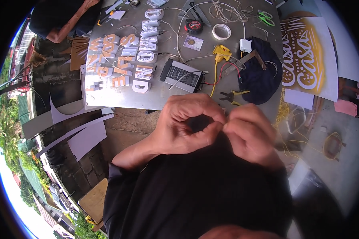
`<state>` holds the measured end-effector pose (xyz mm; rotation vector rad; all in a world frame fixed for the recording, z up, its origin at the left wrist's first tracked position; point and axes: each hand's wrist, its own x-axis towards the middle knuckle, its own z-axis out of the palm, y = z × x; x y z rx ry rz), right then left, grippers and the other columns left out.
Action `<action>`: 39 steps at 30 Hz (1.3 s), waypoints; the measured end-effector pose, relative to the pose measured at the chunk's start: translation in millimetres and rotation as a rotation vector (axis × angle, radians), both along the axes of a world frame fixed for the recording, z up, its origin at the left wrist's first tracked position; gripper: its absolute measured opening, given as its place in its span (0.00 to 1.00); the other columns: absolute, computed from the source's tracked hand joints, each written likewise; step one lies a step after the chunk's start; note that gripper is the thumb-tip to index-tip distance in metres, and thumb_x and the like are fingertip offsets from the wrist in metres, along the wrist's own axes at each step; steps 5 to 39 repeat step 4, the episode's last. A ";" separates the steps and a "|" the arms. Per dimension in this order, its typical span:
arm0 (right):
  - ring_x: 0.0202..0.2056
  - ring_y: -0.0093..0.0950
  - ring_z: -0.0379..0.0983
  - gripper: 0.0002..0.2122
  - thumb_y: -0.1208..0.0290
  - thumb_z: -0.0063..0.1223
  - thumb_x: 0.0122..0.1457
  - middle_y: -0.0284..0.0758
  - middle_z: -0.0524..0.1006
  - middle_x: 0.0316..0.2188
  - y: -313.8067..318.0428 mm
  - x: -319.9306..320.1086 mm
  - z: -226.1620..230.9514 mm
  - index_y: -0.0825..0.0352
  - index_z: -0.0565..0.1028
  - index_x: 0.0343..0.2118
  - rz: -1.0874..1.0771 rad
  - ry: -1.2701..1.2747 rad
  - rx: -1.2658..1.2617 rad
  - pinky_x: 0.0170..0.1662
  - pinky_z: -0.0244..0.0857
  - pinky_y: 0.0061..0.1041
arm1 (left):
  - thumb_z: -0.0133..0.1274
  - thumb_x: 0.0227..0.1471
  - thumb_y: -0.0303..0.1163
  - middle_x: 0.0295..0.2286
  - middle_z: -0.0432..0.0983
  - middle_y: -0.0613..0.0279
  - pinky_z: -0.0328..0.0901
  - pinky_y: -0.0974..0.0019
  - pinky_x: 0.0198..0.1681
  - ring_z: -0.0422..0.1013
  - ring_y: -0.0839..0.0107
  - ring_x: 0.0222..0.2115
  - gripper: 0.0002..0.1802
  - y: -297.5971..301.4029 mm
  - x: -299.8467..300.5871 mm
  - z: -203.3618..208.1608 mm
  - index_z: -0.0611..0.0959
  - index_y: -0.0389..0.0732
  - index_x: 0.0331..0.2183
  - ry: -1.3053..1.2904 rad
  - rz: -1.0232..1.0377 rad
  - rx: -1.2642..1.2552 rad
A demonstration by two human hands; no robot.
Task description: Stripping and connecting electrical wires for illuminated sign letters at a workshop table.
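Observation:
My left hand (178,119) is curled, thumb and forefinger pinched together. Its fingertips meet those of my right hand (249,131), which is also closed. Whatever lies between them is too small or hidden to make out. Just beyond the right hand, on the metal table (119,100), are pliers with yellow handles (236,96). A silver and black power supply box (181,75) sits beyond the left hand, with a red wire (221,73) running from it. Several white raised letters (141,86) stand in rows at the table's left.
Farther back lie a yellow socket (222,51), a white adapter (245,45), dark cloth (261,75), a tape measure (193,26), a tape roll (221,32) and green scissors (266,18). Another person's arm (73,22) is at the far left. A printed sign (311,59) stands right.

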<state>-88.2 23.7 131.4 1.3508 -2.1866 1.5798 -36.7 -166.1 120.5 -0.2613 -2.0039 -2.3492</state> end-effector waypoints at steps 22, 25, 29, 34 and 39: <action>0.28 0.32 0.75 0.14 0.89 0.62 0.43 0.37 0.76 0.31 1.3 0.4 0.7 0.69 0.77 0.33 -0.004 -0.039 -0.003 0.28 0.68 0.27 | 0.59 0.43 0.17 0.28 0.81 0.58 0.70 0.67 0.36 0.79 0.65 0.31 0.08 0.5 1.9 -0.3 0.84 0.35 0.30 0.034 0.009 -0.044; 0.28 0.32 0.75 0.14 0.89 0.62 0.43 0.37 0.76 0.31 1.3 0.4 0.7 0.69 0.77 0.33 -0.004 -0.039 -0.003 0.28 0.68 0.27 | 0.59 0.43 0.17 0.28 0.81 0.58 0.70 0.67 0.36 0.79 0.65 0.31 0.08 0.5 1.9 -0.3 0.84 0.35 0.30 0.034 0.009 -0.044; 0.28 0.32 0.75 0.14 0.89 0.62 0.43 0.37 0.76 0.31 1.3 0.4 0.7 0.69 0.77 0.33 -0.004 -0.039 -0.003 0.28 0.68 0.27 | 0.59 0.43 0.17 0.28 0.81 0.58 0.70 0.67 0.36 0.79 0.65 0.31 0.08 0.5 1.9 -0.3 0.84 0.35 0.30 0.034 0.009 -0.044; 0.28 0.32 0.75 0.14 0.89 0.62 0.43 0.37 0.76 0.31 1.3 0.4 0.7 0.69 0.77 0.33 -0.004 -0.039 -0.003 0.28 0.68 0.27 | 0.59 0.43 0.17 0.28 0.81 0.58 0.70 0.67 0.36 0.79 0.65 0.31 0.08 0.5 1.9 -0.3 0.84 0.35 0.30 0.034 0.009 -0.044; 0.28 0.32 0.75 0.14 0.89 0.62 0.43 0.37 0.76 0.31 1.3 0.4 0.7 0.69 0.77 0.33 -0.004 -0.039 -0.003 0.28 0.68 0.27 | 0.59 0.43 0.17 0.28 0.81 0.58 0.70 0.67 0.36 0.79 0.65 0.31 0.08 0.5 1.9 -0.3 0.84 0.35 0.30 0.034 0.009 -0.044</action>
